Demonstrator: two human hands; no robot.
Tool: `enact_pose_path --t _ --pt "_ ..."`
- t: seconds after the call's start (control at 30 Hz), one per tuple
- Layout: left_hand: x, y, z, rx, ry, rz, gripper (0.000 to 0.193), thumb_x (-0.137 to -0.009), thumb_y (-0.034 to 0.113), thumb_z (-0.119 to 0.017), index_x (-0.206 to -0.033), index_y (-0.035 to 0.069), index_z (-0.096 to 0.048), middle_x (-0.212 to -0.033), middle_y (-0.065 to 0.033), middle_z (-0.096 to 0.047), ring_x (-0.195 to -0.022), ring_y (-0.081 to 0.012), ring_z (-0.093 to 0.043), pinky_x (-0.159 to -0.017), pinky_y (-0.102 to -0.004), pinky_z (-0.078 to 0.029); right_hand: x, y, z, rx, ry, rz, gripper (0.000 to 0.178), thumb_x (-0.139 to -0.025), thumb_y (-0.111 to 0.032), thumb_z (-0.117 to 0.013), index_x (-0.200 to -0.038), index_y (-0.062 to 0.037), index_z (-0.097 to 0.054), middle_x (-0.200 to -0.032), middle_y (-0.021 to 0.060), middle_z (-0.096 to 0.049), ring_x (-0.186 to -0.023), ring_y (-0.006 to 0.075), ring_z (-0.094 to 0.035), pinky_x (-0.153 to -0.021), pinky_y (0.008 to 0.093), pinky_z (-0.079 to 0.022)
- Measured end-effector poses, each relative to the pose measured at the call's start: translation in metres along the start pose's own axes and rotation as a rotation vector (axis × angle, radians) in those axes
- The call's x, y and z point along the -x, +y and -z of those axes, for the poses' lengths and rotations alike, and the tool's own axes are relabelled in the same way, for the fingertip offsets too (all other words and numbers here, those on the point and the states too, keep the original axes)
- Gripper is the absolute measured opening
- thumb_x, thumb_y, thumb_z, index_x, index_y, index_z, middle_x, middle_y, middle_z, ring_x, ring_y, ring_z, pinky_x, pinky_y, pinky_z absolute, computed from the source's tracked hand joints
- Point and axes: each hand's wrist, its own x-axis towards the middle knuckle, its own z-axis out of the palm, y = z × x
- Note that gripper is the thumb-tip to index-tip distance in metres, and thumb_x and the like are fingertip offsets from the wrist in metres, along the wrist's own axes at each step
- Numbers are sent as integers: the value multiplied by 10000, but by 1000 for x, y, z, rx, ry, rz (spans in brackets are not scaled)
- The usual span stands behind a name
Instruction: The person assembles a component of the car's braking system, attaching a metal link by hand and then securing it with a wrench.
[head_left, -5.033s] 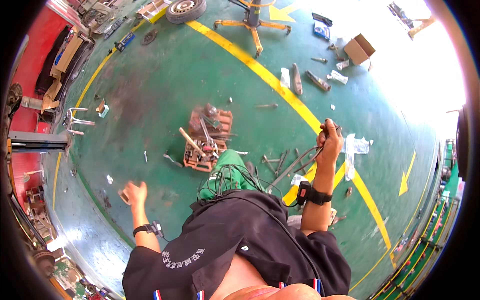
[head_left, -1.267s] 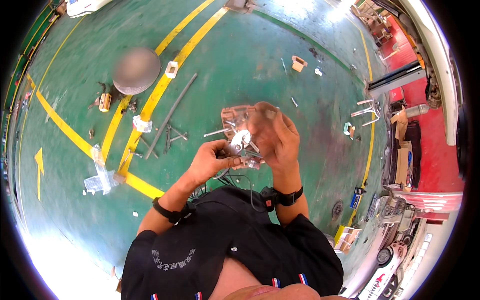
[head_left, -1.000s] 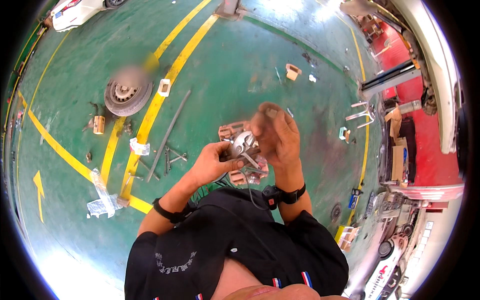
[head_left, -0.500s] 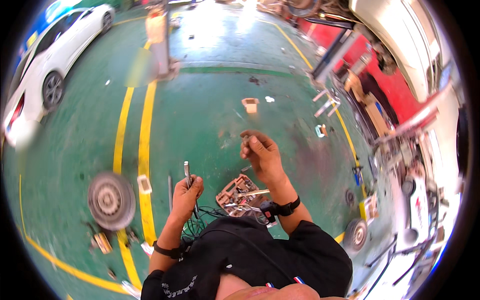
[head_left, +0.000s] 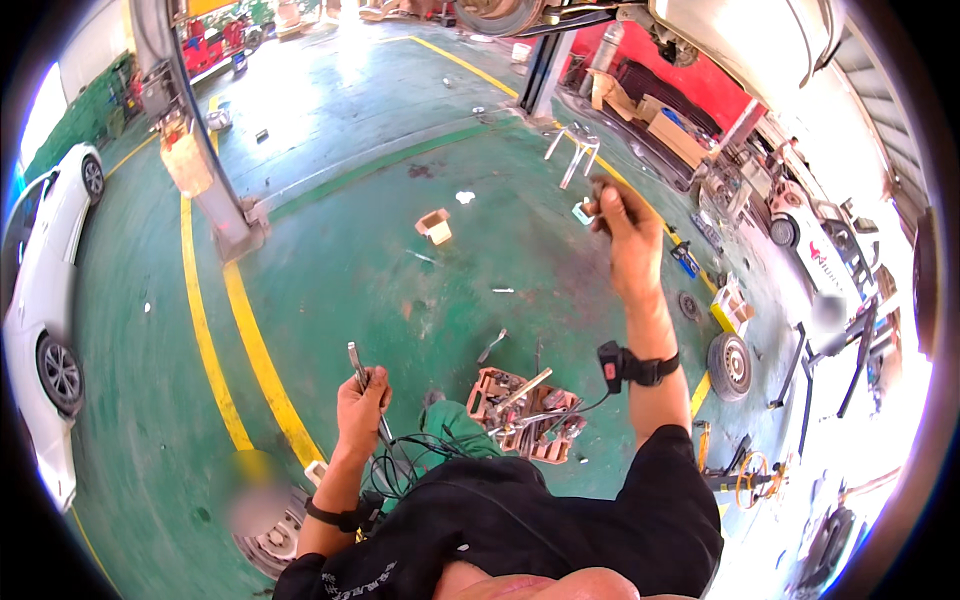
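My left hand (head_left: 362, 410) is closed around a slim chrome hand tool (head_left: 357, 366), whose upper end sticks out above the thumb and whose shaft runs down past the palm. Its exact kind is unclear. My right hand (head_left: 630, 232) is raised to the upper right, over the floor, with thumb and fingers pinched together. Whatever is in that pinch is too small and blurred to name. On the floor between my arms lies an open brownish tool case (head_left: 480, 392) with several metal tools in it, one long bar lying across. A small loose metal tool (head_left: 492, 345) lies just beyond the case.
Dark cables (head_left: 405, 452) hang by my waist. Ahead are an open cardboard box (head_left: 434, 226) and a small metal stool (head_left: 574, 152). A lift post (head_left: 232, 225) and a white car (head_left: 40, 340) stand left; wheels lie on either side, including one (head_left: 730, 366) at right.
My view has swung toward the right. The right hand has moved up and to the right, arm more stretched, still pinched. The left hand keeps hold of the chrome tool, slightly lower.
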Motion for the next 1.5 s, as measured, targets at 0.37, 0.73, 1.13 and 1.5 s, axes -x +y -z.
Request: enact_pose_path --t 0.37,0.73,1.13,1.5 --pt "-188 38 -32 -516 24 -401 368 -984 230 -637 -719 35 -471 -595 19 -397 -579 -74 -314 -492 -289 -267 -199 38 -16 -21 124 54 259 -1000 -195 -523 -1036 36 -633 -886 76 -659 -669 123 -610 -576 266 -478" --pt "-398 211 -201 -587 32 -1066 120 -935 115 -657 -937 20 -585 -677 -93 -508 -565 -187 -428 -531 -302 -385 -371 106 -61 -451 665 540 321 -994 -312 -418 -815 -61 -507 -691 43 -493 -597 147 -447 -563 268 -362" --pt "-454 315 -267 -731 -13 -1589 232 -882 55 -675 -1094 -7 -605 -850 -169 -630 -710 -316 -628 -624 -348 -485 -438 96 -108 -912 585 762 338 -1046 -335 -384 -898 -61 -515 -790 42 -484 -736 152 -458 -701 293 -401" --pt "-414 410 -401 -1513 -550 -1470 316 -773 91 -700 -1085 43 -681 -1038 -169 -679 -946 -389 -649 -811 -492 -517 -431 87 -101 -699 412 790 249 -1006 -224 -538 -1075 4 -609 -936 25 -628 -812 103 -543 -746 243 -425"
